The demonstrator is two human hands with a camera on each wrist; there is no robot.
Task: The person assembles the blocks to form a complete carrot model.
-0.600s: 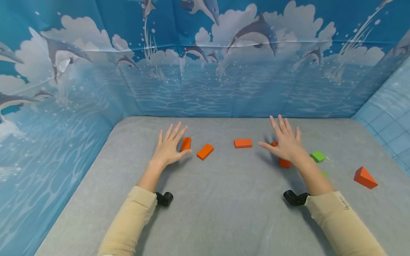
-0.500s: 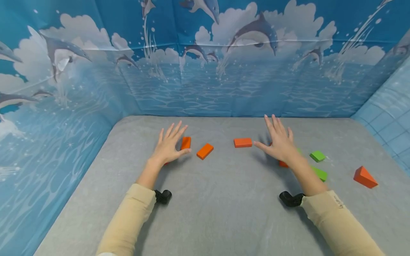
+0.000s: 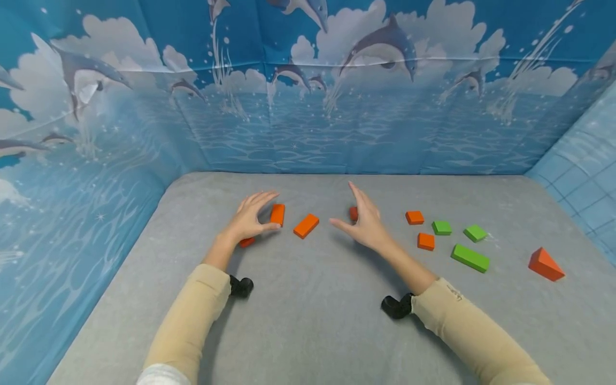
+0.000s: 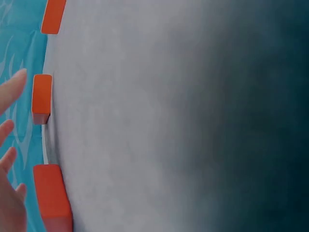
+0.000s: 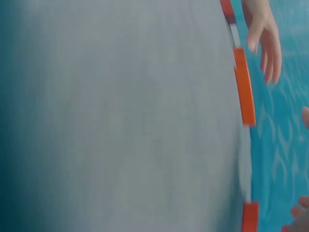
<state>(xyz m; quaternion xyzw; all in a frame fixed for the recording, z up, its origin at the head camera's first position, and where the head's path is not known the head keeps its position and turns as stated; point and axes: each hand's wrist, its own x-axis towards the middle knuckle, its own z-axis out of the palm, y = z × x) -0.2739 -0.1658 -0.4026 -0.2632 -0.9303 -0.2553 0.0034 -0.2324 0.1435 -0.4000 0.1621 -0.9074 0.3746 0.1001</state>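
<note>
My left hand point(image 3: 247, 218) hovers above the left side of the grey surface, thumb apart from its fingers, holding nothing. Beside its thumb lies an orange block point(image 3: 277, 214); another orange block point(image 3: 247, 242) shows partly from under the hand. A third orange block point(image 3: 306, 226) lies at an angle between the two hands. My right hand point(image 3: 367, 222) is also raised, thumb and fingers spread and gripping nothing. It partly covers an orange block point(image 3: 353, 213) behind it. In the left wrist view, orange blocks point(image 4: 42, 96) line the edge near the left fingertips.
Right of my right hand lie two small orange blocks point(image 3: 425, 241), two small green blocks point(image 3: 441, 228) and a longer green block point(image 3: 470, 258). An orange triangular block point(image 3: 546, 264) sits farther right. A blue dolphin-print curtain point(image 3: 308, 123) borders the grey surface point(image 3: 308, 321).
My right hand has moved left, uncovering the small orange and green blocks and covering part of another orange block. The left hand's fingers have bent somewhat, staying in nearly the same place.
</note>
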